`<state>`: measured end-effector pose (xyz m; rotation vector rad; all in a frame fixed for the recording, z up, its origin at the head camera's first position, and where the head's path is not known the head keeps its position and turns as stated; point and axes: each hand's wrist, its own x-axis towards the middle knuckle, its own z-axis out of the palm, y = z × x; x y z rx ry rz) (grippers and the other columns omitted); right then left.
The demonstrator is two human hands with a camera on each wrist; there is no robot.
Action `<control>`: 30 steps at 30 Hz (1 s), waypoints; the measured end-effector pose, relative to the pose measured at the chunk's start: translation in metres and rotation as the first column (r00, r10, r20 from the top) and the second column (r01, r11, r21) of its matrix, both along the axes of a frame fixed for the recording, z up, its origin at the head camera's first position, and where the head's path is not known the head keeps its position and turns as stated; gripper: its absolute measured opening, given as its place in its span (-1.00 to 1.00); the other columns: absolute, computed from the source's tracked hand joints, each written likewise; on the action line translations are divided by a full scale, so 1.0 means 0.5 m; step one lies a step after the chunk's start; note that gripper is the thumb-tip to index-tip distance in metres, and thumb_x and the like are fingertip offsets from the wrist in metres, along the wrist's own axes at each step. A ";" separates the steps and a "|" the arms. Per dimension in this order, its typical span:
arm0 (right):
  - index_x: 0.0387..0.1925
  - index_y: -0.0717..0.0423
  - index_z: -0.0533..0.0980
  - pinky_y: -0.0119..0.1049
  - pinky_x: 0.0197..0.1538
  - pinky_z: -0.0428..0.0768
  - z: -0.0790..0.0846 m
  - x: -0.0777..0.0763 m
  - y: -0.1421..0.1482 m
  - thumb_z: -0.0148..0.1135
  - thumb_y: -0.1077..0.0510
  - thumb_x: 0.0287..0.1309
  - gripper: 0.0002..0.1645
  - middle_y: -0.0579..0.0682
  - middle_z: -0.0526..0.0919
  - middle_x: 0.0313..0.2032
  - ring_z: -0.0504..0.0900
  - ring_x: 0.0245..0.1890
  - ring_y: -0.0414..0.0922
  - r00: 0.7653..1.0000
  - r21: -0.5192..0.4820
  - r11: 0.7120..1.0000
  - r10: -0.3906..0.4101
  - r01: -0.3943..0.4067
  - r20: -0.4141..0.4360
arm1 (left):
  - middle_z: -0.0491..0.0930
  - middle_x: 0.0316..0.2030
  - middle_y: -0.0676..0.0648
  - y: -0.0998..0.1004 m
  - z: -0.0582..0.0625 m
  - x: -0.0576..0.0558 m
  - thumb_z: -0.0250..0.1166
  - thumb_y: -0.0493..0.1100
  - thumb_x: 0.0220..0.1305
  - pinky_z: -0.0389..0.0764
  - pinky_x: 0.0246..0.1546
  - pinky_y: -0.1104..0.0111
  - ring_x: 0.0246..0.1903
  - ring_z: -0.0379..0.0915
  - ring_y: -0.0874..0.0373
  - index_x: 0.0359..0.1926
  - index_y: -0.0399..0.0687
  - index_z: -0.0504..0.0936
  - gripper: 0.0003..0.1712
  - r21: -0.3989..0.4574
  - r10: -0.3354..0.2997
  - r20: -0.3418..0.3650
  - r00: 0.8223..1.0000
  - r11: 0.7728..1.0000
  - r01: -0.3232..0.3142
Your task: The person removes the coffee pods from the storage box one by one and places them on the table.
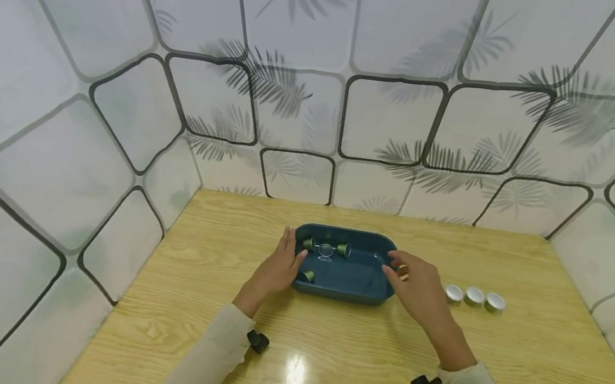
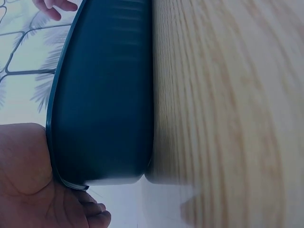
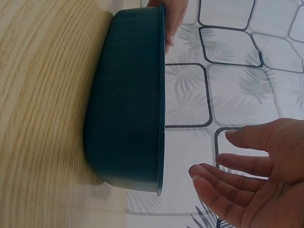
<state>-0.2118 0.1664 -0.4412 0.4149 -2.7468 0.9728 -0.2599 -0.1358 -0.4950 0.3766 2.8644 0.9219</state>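
A dark teal tray [image 1: 346, 277], rectangular with rounded corners, sits on the wooden table. Inside it, green coffee capsules [image 1: 343, 249] lie on their sides, two near the back and one by the front left corner. Between the back two is a round, pale-rimmed shape whose kind I cannot tell. My left hand [image 1: 278, 266] holds the tray's left end, thumb over the rim and fingers along the outside. By the right end hovers my right hand [image 1: 415, 287], fingers spread and slightly bent, holding nothing; the right wrist view shows it apart from the rim [image 3: 161, 104].
Three small round white-topped pieces [image 1: 474, 296] stand in a row on the table [image 1: 195, 357], right of the tray and close to my right hand. A patterned curtain [image 1: 306, 108] encloses the table at the back and sides.
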 end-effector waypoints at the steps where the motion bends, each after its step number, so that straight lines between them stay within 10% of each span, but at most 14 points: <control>1: 0.21 0.28 0.55 -0.03 -0.22 0.70 -0.001 -0.002 -0.001 0.29 0.12 0.39 -0.54 0.17 0.71 -0.12 0.72 -0.23 0.07 1.000 0.000 1.000 0.001 -0.001 -0.005 | -0.44 0.58 -0.30 0.000 0.000 0.000 -0.20 0.09 0.68 0.30 0.37 -0.05 0.54 -0.14 -0.22 0.59 -0.32 -0.32 -0.17 0.003 0.000 0.002 1.000 1.000 0.000; 30: 0.11 0.25 0.61 -0.08 -0.27 0.69 -0.009 -0.014 -0.022 0.30 0.11 0.39 -0.62 0.13 0.73 -0.14 0.71 -0.26 0.00 1.000 -0.009 1.000 0.002 -0.002 0.026 | -0.26 0.58 -0.34 -0.002 -0.008 -0.003 -0.19 0.13 0.66 0.28 0.39 -0.03 0.46 0.11 -0.24 0.58 -0.36 -0.36 -0.12 0.098 0.017 0.029 0.999 0.995 -0.020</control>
